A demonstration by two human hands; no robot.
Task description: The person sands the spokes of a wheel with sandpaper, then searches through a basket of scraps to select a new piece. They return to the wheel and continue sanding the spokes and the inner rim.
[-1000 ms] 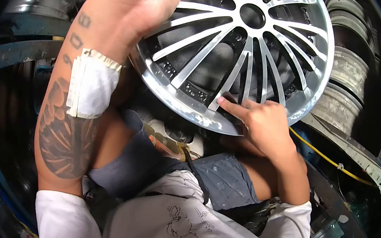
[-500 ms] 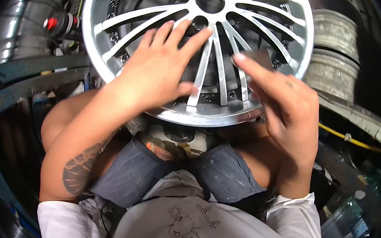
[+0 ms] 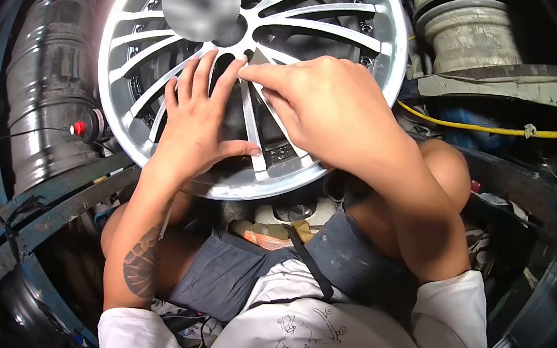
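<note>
A silver multi-spoke wheel rim (image 3: 205, 189) lies in front of me above my knees. My left hand (image 3: 197, 108) rests on its lower-left spokes, fingers spread and holding nothing. Over the lower spokes, just right of it, my right hand (image 3: 313, 103) pinches a small dark, flat piece (image 3: 261, 59), with the index fingertip near the inner end of a spoke. The palm side of this hand is hidden. A blurred grey round patch covers the rim's upper left part.
Stacked metal rims (image 3: 54, 82) stand at the left, beside a red-and-black object (image 3: 86, 128). More rims (image 3: 469, 38) sit on a ledge at the upper right. A yellow hose (image 3: 494, 129) runs below the ledge. Blue metal frame bars (image 3: 67, 182) are at the left.
The view has shifted, so the rim appears further left and lower. My right hand has moved left and inward along the spokes, closer to my left hand, which stays spread on the rim.
</note>
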